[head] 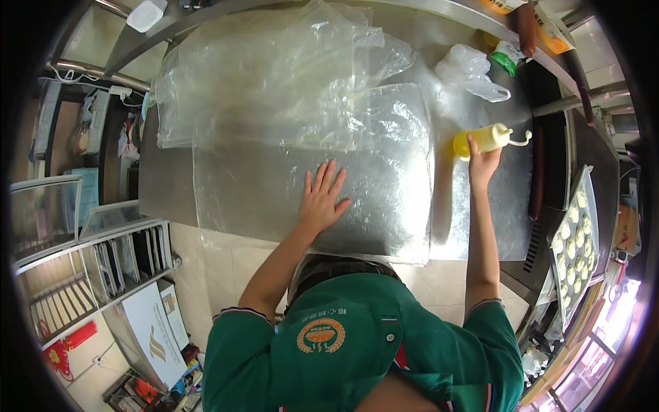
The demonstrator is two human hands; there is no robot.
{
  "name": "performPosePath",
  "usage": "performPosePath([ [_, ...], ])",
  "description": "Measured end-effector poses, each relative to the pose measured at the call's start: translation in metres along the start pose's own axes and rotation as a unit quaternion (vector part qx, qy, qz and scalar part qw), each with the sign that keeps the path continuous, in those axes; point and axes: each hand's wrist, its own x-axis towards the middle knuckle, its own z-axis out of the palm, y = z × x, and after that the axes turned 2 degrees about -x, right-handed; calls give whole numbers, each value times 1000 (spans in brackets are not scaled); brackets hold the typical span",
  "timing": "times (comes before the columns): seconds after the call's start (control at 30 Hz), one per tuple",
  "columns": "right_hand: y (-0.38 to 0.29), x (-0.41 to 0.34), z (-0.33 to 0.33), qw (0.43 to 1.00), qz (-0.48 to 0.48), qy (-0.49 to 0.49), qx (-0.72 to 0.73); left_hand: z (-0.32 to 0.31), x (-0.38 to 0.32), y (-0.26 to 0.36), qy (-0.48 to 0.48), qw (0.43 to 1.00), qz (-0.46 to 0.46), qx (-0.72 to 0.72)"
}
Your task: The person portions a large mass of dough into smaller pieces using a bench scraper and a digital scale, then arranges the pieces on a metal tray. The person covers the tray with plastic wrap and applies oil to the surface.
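Note:
Clear plastic sheeting [247, 190] lies over the metal worktop [165, 185] in front of me. My left hand [322, 198] rests palm down on the sheet, fingers spread, holding nothing. On the right, my right hand [484, 159] grips a squeeze bottle [479, 140] of yellow liquid, tilted onto its side above the worktop, its thin nozzle and cap pointing right. Towards the far side, more layers of crumpled plastic sheeting [257, 77] overlap the nearer one.
A white plastic bag [466, 72] and a green-and-white packet [507, 56] lie at the back right. Beyond the right edge stands a tray of shaped dough pieces [579, 237]. A metal rail [216, 18] runs along the back. A rack with upright trays [121, 257] stands at left.

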Motion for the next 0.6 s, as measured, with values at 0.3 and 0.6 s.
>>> performPosePath([
  [0.3, -125, -126, 96, 981, -61, -181, -12, 20, -3, -8, 20, 999, -24, -27],
  [0.6, -123, -154, 160, 902, -102, -310, -284, -70, -26, -177, 106, 963, -234, 75],
])
